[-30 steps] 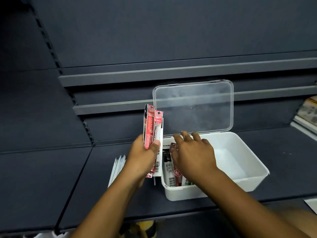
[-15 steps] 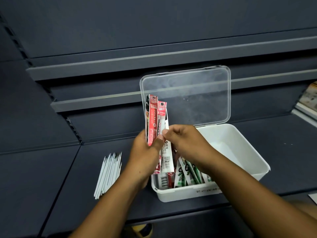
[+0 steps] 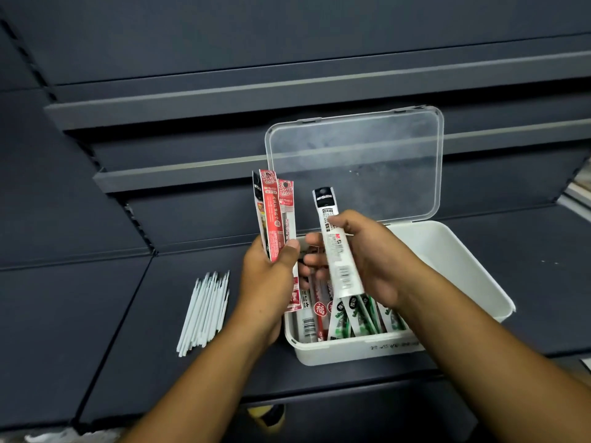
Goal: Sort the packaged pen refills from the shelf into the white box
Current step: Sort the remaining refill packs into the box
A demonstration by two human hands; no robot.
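Note:
My left hand [image 3: 268,276] grips a fan of red refill packs [image 3: 275,215], held upright just left of the white box [image 3: 454,260]. My right hand [image 3: 367,251] pinches one black-and-white refill pack [image 3: 335,247] above the box's left half. The box sits on the dark shelf with its clear lid [image 3: 355,161] standing open behind. Inside its near left end lie red packs [image 3: 316,311] and green packs [image 3: 361,318]; the right part of the box shows bare white floor.
A bundle of thin white sticks [image 3: 206,311] lies on the dark shelf [image 3: 96,330] left of the box. Grey shelf rails [image 3: 179,177] run across the back. Some printed goods [image 3: 580,183] show at the right edge.
My right hand has pulled one black-and-white pack out of the left hand's bunch and moved it right, over the box. The left hand keeps the red packs.

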